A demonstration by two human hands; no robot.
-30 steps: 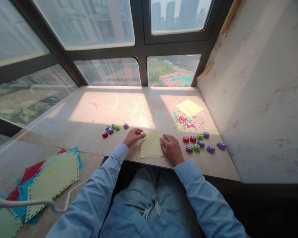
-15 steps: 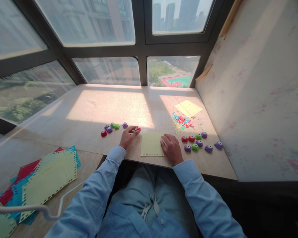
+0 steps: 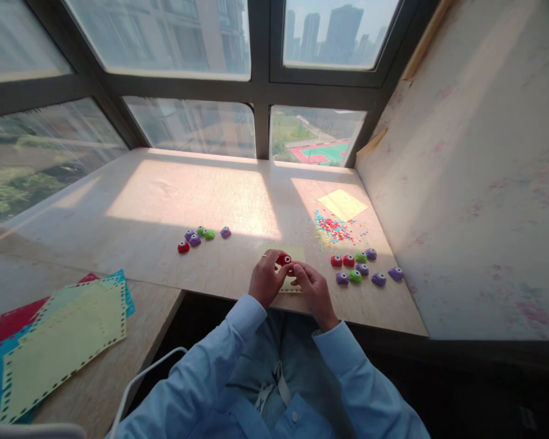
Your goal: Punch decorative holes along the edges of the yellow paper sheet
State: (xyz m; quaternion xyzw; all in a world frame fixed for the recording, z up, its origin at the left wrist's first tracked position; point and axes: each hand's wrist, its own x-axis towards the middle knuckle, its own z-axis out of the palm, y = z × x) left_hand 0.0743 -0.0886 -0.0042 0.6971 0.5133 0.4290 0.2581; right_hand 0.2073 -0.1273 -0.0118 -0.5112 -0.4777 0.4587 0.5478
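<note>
My left hand pinches a small red craft punch with a single round eye, above the pale yellow sheet. My right hand is brought up against the left fingertips, its thumb and index finger closed together just below the punch. Whether those right fingers grip anything is hidden. The yellow sheet lies flat at the table's front edge, partly covered by both hands, with a row of small holes along its near edge.
Several more red, green and purple punches lie at left and right. Red, blue and yellow paper bits are scattered near a yellow square. Hole-edged coloured sheets and a white cable are at the lower left.
My left hand has carried the red punch right and nearer to me, over the sheet. My right hand has lifted off the sheet and met the left. The view has shifted slightly.
</note>
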